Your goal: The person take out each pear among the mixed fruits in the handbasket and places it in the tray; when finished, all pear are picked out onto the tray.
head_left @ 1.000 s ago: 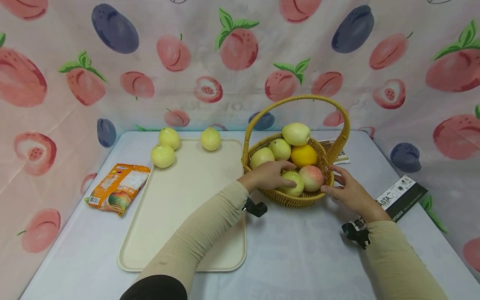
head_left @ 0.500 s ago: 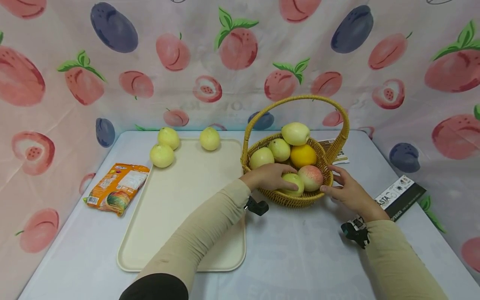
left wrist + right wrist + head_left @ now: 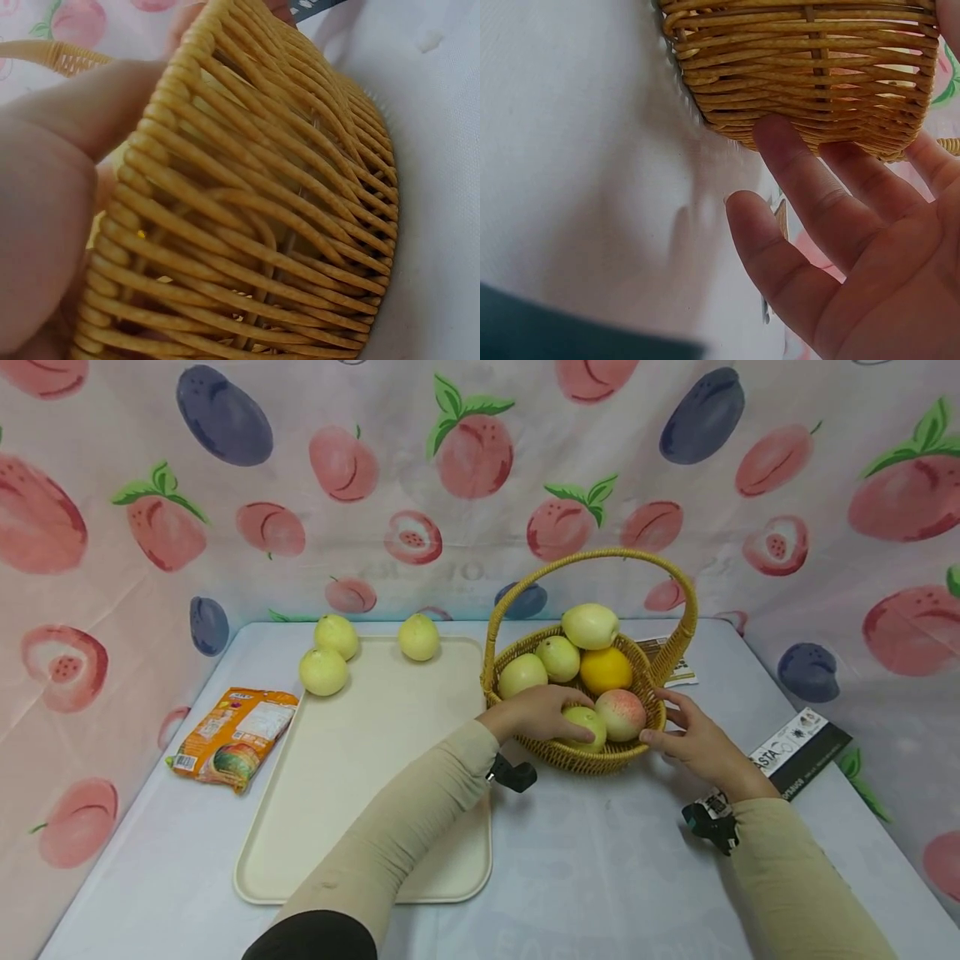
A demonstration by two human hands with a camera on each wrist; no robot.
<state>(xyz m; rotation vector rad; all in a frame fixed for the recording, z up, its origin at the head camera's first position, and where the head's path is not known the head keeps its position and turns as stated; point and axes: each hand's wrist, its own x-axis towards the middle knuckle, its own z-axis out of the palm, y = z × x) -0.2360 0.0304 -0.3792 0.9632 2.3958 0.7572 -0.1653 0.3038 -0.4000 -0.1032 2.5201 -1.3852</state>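
A yellow-brown wicker basket with a tall arched handle holds several fruits. My left hand reaches over its near left rim, thumb and fingers around a pale green round fruit at the front. In the left wrist view, the basket wall hides that fruit and most of the fingers. A pink-and-white peach and an orange-yellow fruit lie beside it, with paler green fruits behind. My right hand holds the basket's right side, thumb at the rim; several fingers touch or near the outer weave.
A cream tray lies left of the basket, one yellow-green fruit on its far end. Two others sit around its far left corner. An orange snack bag lies further left. A black-and-white box is near my right wrist.
Over the last second my left hand has settled lower around the front green fruit, its fingers closing in. The right hand and the basket hold still.
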